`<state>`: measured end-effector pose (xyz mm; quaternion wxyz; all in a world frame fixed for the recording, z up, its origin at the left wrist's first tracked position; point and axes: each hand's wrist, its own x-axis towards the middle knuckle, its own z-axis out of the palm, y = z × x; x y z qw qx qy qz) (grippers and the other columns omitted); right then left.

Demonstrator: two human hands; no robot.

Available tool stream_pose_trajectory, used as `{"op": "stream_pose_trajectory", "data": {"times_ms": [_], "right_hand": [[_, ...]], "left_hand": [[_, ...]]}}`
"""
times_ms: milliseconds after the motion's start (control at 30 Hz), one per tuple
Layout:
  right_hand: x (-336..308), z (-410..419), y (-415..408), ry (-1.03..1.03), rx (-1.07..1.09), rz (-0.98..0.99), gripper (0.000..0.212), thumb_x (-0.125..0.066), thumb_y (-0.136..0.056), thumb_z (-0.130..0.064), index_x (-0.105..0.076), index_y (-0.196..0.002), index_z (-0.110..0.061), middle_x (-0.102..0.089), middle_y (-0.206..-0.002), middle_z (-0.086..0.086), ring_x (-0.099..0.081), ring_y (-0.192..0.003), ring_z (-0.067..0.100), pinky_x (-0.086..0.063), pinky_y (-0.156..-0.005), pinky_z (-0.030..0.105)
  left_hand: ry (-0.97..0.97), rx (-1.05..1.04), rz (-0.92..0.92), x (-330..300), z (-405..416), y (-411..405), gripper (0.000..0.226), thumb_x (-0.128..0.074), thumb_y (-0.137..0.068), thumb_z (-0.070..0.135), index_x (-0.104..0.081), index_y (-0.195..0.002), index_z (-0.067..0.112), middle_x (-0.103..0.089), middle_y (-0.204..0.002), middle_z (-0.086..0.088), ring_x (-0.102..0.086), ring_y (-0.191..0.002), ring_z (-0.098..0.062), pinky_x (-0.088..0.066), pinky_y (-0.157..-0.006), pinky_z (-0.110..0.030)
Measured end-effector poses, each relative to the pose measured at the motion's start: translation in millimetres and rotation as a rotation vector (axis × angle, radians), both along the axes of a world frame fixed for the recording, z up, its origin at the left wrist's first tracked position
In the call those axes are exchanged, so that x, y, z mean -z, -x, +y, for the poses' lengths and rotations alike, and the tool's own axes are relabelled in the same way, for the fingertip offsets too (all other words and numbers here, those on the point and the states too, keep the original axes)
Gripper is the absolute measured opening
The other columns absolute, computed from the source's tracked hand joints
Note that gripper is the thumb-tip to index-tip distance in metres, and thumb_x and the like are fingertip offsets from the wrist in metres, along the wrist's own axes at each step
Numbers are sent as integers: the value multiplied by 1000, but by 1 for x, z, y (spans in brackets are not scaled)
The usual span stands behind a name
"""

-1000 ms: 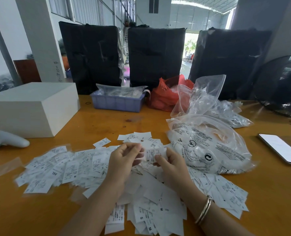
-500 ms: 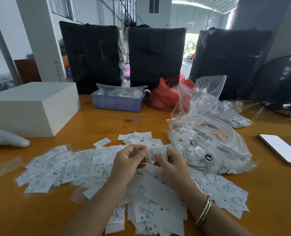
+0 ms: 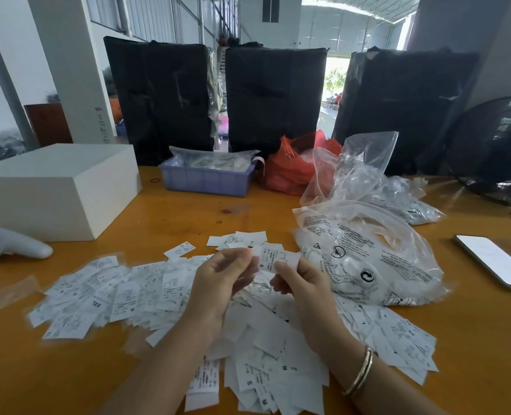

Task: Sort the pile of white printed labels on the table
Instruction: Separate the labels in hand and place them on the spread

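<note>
Open warehouse-type hall w/ white pillars and corrugated roof; work surface is an orange-brown wooden table (image 3: 278,211). Held label (image 3: 273,259) sits above the pile, near table centre, long axis roughly left–right, tilted a bit down to the right, printed face toward the camera w/ an "S" at its lower left edge. Left hand (image 3: 221,280) pinches its left end, fingers curled; right hand (image 3: 300,283) pinches the right end betw. thumb and fingertips, gold bangle (image 3: 360,372) on that wrist. Under both hands the pile of labels (image 3: 122,295) spreads wide across the near table, slips lying at mixed angles, some face down, size letters S, M, XXL readable. Just right of the pile: clear printed plastic bag (image 3: 368,259), more clear bags behind it. Further right a smartphone (image 3: 495,260), screen lit. Left side: white box (image 3: 53,187), white controller (image 3: 11,244) in front of it. Far edge: blue plastic tray (image 3: 206,181), red plastic bag (image 3: 290,169), three black wrapped bundles (image 3: 272,97), black fan (image 3: 499,151) at right.
</note>
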<state>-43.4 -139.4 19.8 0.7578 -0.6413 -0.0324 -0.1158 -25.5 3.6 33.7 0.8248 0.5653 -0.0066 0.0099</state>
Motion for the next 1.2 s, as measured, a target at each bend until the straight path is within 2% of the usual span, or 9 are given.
{"op": "stream_pose_trajectory", "data": {"times_ms": [200, 400, 500, 633, 733, 800, 1000, 1067, 1200], "right_hand": [[0, 1, 0, 3, -22, 24, 13, -61, -89, -15, -65, -81, -4, -63, -63, 2, -58, -59, 9, -47, -58, 17], [-1, -3, 1, -71, 11, 14, 13, -63, -88, -17, -68, -76, -13, -65, -66, 4, -60, -62, 11, -50, -61, 19], [0, 0, 1, -4, -8, 13, 14, -62, -89, -16, -66, -78, -8, -64, -63, 3, -59, -60, 9, -48, -58, 17], [0, 4, 0, 115, -2, 23, 24, -64, -88, -17, -63, -65, -20, -62, -58, -3, -58, -57, 4, -46, -55, 13], [1, 4, 0, 180, -4, 19, 24, -64, -88, -17, -63, -65, -23, -63, -58, -6, -59, -57, 2, -45, -54, 12], [0, 3, -1, 226, -5, 7, 21, -63, -88, -16, -63, -68, -21, -63, -58, -7, -59, -56, 1, -44, -52, 13], [1, 2, -3, 280, 7, -10, 17, -64, -88, -19, -63, -71, -17, -64, -59, -8, -61, -58, 0, -44, -54, 13], [2, 3, -4, 345, 44, -13, 17, -65, -87, -22, -63, -71, -15, -65, -58, -9, -60, -57, 0, -46, -54, 17], [2, 3, -4, 403, 56, -46, 17, -64, -88, -22, -64, -72, -15, -66, -60, -8, -59, -58, 6, -49, -58, 28]], "left_hand": [[-1, -10, -11, 2, 0, -1, 18, -70, -78, 23, -71, -94, 14, -76, -88, -2, -72, -83, -12, -54, -63, -16], [-1, -24, -35, 2, 0, 0, 29, -71, -71, 30, -70, -96, 14, -76, -90, -2, -72, -85, -12, -54, -64, -14], [-3, -18, -28, 2, 0, 0, 27, -71, -71, 28, -71, -94, 15, -76, -89, -2, -72, -84, -12, -54, -63, -15], [-25, -33, -7, 3, 0, -1, 18, -73, -66, 32, -75, -82, 22, -75, -85, -1, -72, -78, -10, -54, -63, -15], [-73, -37, -3, 4, 1, -2, 16, -73, -64, 37, -75, -78, 32, -74, -83, 2, -71, -79, -11, -55, -67, -20], [-106, -48, -13, 5, 0, -2, 17, -72, -64, 40, -75, -79, 32, -74, -81, 6, -70, -79, -11, -54, -68, -21], [-237, -65, -88, 5, -1, 0, 29, -71, -65, 48, -74, -87, 29, -73, -80, 15, -67, -71, 1, -50, -60, -10], [-247, -68, -97, 4, -1, 0, 28, -72, -66, 46, -74, -88, 28, -73, -80, 14, -68, -72, 0, -51, -61, -11], [-250, -154, -105, 5, 1, -3, 5, -73, -81, 30, -72, -84, 27, -73, -74, 9, -69, -69, -4, -52, -60, -13]]}}
